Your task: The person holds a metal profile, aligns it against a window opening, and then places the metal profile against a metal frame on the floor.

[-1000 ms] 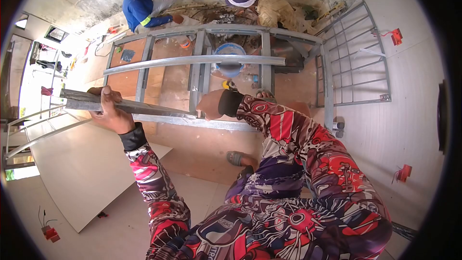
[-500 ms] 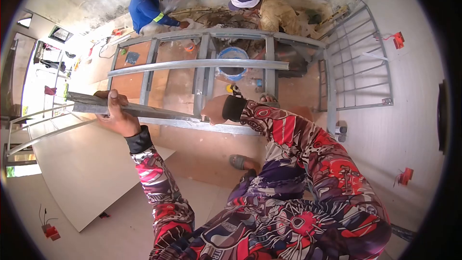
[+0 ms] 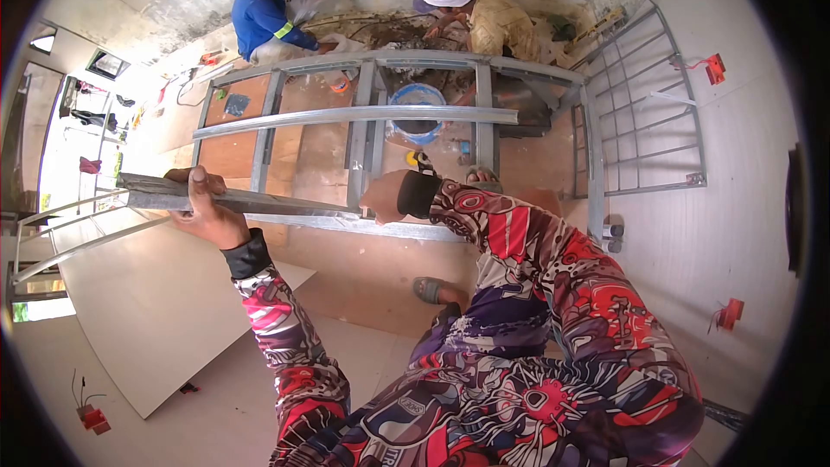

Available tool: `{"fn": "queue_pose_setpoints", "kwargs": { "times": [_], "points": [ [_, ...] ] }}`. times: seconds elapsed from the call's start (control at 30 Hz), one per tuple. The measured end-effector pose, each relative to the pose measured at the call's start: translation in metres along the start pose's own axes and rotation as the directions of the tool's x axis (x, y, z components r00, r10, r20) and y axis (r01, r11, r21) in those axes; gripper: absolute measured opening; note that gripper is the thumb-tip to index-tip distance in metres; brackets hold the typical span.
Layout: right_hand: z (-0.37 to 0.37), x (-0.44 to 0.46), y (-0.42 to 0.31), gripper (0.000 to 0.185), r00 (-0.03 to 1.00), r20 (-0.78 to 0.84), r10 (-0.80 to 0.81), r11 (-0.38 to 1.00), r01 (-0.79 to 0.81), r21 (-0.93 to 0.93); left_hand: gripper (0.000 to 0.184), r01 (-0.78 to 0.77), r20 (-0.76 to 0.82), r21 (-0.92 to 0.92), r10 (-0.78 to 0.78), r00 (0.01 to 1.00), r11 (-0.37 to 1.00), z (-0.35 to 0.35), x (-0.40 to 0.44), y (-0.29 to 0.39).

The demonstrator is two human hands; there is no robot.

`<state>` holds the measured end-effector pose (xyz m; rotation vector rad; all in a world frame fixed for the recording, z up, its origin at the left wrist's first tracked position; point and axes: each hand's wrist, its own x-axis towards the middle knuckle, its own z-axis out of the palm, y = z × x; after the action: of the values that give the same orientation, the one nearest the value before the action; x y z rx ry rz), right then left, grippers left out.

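Note:
A grey metal stud [image 3: 268, 201] stretches between my two hands, above the near rail of a metal stud frame [image 3: 268, 134]. My left hand [image 3: 210, 216] is wrapped around the stud close to its left end, thumb pointing up along its side. At the other end, my right hand [image 3: 386, 196] is closed with its back toward me; its fingers are partly hidden, and it appears to grip the stud's right end by the frame's near rail. Another loose metal channel [image 3: 354, 117] lies across the frame's uprights.
Beyond the frame, two people [image 3: 272, 9] [image 3: 488, 22] crouch by a stained wall. A blue-rimmed bucket [image 3: 418, 97] stands on the floor behind the frame. A metal grille [image 3: 648, 112] is at the right, and a large pale board [image 3: 164, 320] lies at the left.
My left hand and the stud's left end have shifted very slightly left and down. The person in tan now has a hand visible beside their head. My right hand has barely moved.

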<state>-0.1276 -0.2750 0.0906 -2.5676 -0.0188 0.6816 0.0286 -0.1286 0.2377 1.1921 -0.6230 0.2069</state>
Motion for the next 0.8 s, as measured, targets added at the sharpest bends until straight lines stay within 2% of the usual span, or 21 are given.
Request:
{"fn": "queue_pose_setpoints", "kwargs": {
  "times": [0.57,0.8],
  "points": [
    [-0.005,-0.0034,-0.0036,0.045,0.999,0.015,0.029,0.999,-0.029,0.028,0.024,0.018,0.04,0.003,-0.018,0.999,1.0,0.003,-0.0022,0.0007],
    [-0.0079,-0.0073,-0.0069,0.04,1.0,-0.007,0.018,1.0,-0.018,-0.001,0.025,0.01,0.046,0.001,-0.01,0.999,1.0,0.0041,-0.0015,-0.0003]
  ]
}}
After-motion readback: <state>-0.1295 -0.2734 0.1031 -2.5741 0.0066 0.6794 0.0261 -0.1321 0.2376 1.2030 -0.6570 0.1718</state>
